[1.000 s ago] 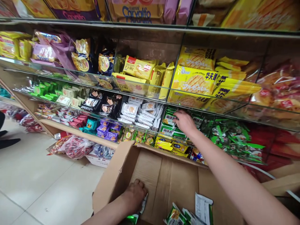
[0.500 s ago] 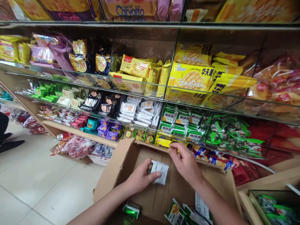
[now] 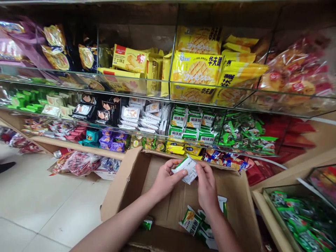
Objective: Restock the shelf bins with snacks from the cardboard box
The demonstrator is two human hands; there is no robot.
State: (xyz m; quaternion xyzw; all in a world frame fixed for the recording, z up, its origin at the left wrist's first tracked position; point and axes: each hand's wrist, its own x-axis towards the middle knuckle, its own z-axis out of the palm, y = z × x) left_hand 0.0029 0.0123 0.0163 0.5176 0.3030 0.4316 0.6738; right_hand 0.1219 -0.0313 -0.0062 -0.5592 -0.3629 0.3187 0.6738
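Observation:
Between both hands is a small white and green snack packet, its printed white back facing up. My left hand pinches its left side, thumb on top. My right hand closes on its right edge with thumb and fingers. Both hands are over an open cardboard box. Several green and white packets lie in the box beneath my right forearm, and another green packet lies near my left forearm.
Behind the box, glass-fronted shelves hold yellow waffle packs, green-white packets, white packets and black packets. A bin of green packets is at right. Bagged sweets sit low at left; a dark shoe shows on the floor.
My right hand has come down and left onto the packet, which is now tilted and raised. The camera view has shifted down and right.

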